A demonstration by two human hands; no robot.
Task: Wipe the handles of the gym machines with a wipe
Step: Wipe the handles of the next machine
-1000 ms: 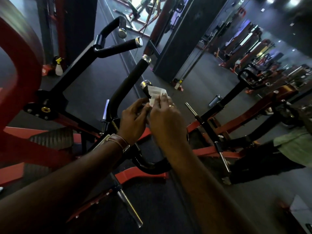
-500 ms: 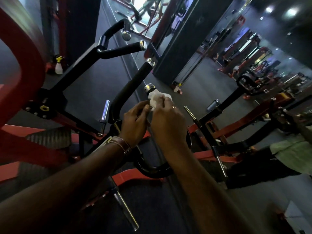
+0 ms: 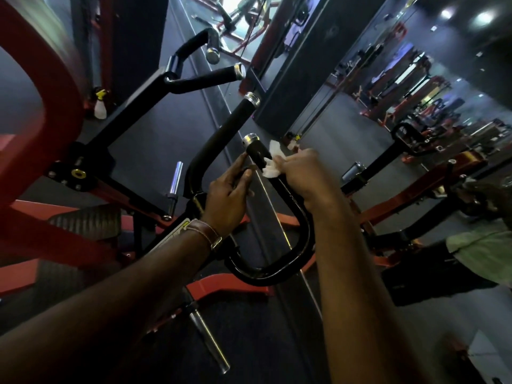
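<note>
The wipe [image 3: 272, 164] at centre frame was white against a black handle [image 3: 256, 152] capped in silver. At left, the machine frame [image 3: 41, 139] was red. A spray bottle [image 3: 99, 106] at upper left was white with a yellow top. A brown wristband [image 3: 206, 232] showed at centre.

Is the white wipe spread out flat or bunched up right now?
Bunched up. The white wipe is crumpled into a wad, gripped by the right hand against the black foam handle with the chrome end cap.

We see a dim gym: dark rubber floor [image 3: 155, 139], red machine frames [image 3: 33, 151], a mirrored wall [image 3: 415, 79], and bright ceiling spotlights [image 3: 483, 16].
</note>
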